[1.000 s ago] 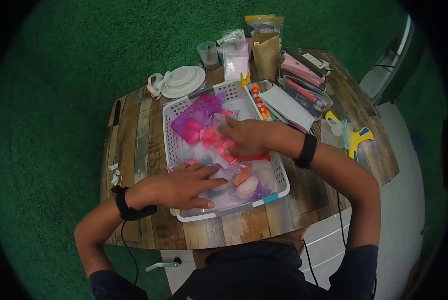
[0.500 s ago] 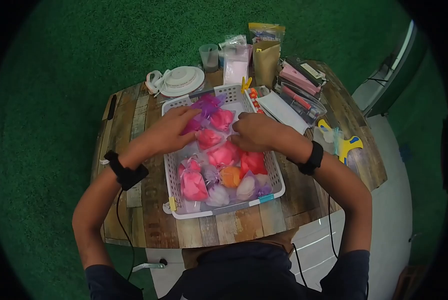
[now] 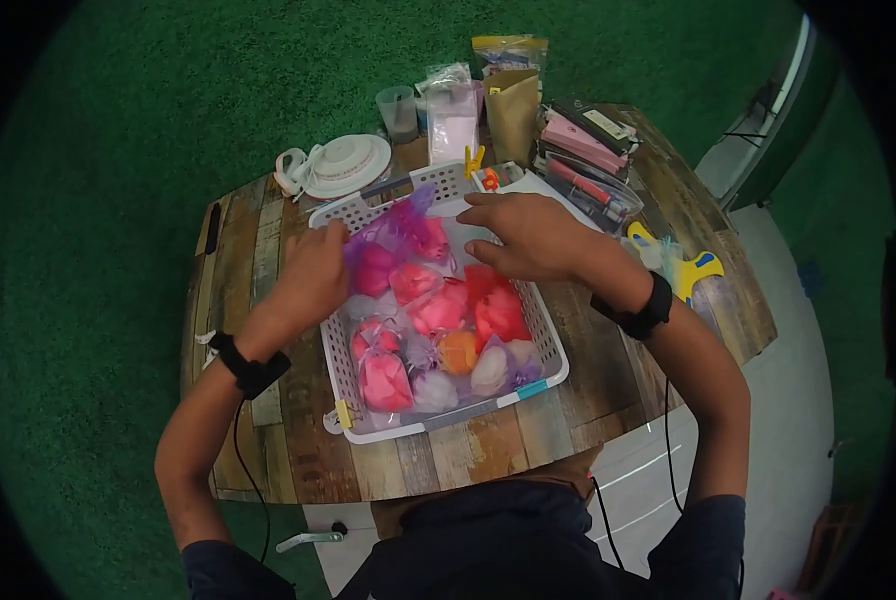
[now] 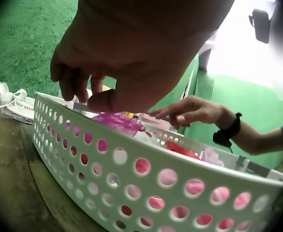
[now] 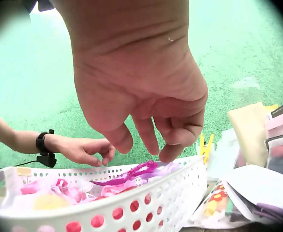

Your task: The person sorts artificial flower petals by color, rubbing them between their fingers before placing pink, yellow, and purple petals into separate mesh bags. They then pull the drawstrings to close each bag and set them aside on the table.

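A white perforated basket (image 3: 558, 345) stands on the wooden table, filled with small sheer pouches. Pink pouches (image 3: 442, 306), a red pouch (image 3: 499, 312), an orange pouch (image 3: 458, 352), pale ones (image 3: 435, 391) and a purple pouch (image 3: 398, 232) lie side by side in it. At the left rim hovers my left hand (image 3: 313, 275), its fingers hanging loosely with nothing in them, as the left wrist view shows. My right hand (image 3: 530, 235) is over the right rim beside the red pouch. In the right wrist view its relaxed fingers hold nothing.
A yellow clip (image 3: 474, 161) is on the far rim. Behind stand a ribbon roll (image 3: 346, 165), a plastic cup (image 3: 399, 114) and a brown paper bag (image 3: 513, 115). Pink boxes (image 3: 583, 140) and a yellow-blue tool (image 3: 703, 270) lie to the right.
Both hands were among the pouches in the basket; they have since lifted and moved apart to its sides. The pouches, earlier partly covered by the hands, now lie spread out, the red one at the right.
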### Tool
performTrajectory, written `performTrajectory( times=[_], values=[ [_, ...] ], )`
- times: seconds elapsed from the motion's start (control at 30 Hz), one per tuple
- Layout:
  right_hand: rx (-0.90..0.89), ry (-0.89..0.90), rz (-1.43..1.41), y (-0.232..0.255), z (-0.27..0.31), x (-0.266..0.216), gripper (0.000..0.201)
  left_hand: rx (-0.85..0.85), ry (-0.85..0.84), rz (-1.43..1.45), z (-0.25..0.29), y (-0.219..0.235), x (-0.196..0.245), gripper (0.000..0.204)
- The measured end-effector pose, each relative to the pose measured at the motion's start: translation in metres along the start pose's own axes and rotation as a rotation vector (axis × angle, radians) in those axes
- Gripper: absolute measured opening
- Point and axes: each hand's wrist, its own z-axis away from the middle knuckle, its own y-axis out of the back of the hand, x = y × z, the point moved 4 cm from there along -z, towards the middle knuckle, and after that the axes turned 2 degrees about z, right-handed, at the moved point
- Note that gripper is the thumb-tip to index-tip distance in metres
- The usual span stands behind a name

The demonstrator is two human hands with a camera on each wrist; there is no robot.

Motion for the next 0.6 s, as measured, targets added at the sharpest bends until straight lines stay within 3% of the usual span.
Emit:
performTrajectory(
  times=[0.07,0.1,0.17,0.2,0.23,0.27,0.3,0.37,0.4,0.5,0.53,0.6],
  values=[
    [0.041,-0.009,-0.038,-0.001,0.01,0.008,0.043,0.229,0.076,0.105,0.01,0.009,-0.007,0.05],
    [0.078,0.002,-0.082,-0.001,0.016,0.011,0.042,0.229,0.059,0.113,0.018,0.008,-0.007,0.05],
    [0.136,-0.066,-0.124,0.003,0.03,0.014,0.043,0.389,0.06,0.153,0.041,0.013,-0.006,0.054],
    [0.077,-0.288,-0.205,0.01,0.038,0.015,0.044,0.374,0.058,0.157,0.048,0.011,-0.002,0.054],
    [0.013,-0.503,-0.287,0.009,0.045,0.017,0.045,0.155,0.302,0.523,0.056,0.0,-0.009,0.057],
    [-0.01,-0.573,-0.367,-0.007,0.051,0.027,0.041,-0.073,0.549,0.877,0.066,-0.012,-0.013,0.06],
    [-0.017,-0.57,-0.376,-0.013,0.054,0.028,0.041,-0.166,0.546,1.059,0.069,-0.015,-0.001,0.056],
    [-0.305,-0.5,-0.78,-0.036,0.062,0.017,0.037,-0.18,0.503,1.044,0.075,-0.029,-0.005,0.055],
    [-0.1,-0.286,-0.561,-0.034,0.057,0.008,0.034,-0.19,0.441,1.028,0.072,-0.03,-0.002,0.054],
    [-0.118,-0.294,-0.542,-0.019,0.071,-0.001,0.034,-0.046,0.394,1.038,0.084,-0.009,0.003,0.051],
    [-0.056,-0.346,-0.709,-0.014,0.075,-0.007,0.031,-0.043,0.417,1.104,0.092,-0.001,0.0,0.05],
    [-0.104,-0.341,-0.683,-0.007,0.067,-0.032,0.03,-0.046,0.498,1.171,0.109,0.023,-0.001,0.049]
  ],
)
